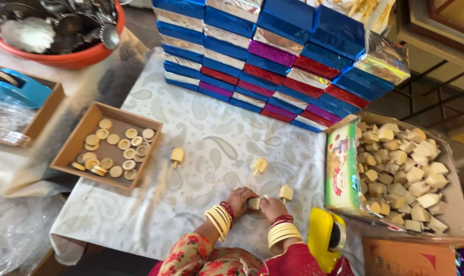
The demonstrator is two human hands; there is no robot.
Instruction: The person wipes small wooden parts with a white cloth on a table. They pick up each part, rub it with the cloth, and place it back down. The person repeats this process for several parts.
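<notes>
Head view, hands point(257, 204) on wooden piece point(254, 203), tape dispenser point(325, 236) beside

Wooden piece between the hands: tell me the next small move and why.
Probably set it upright on the cloth beside the finished one: both the left hand and right hand grip the piece, and three like it already stand there.

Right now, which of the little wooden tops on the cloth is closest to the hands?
The wooden top just beside the right hand. The other two, one mid-cloth and one near the tray of discs, stand farther off.
</notes>
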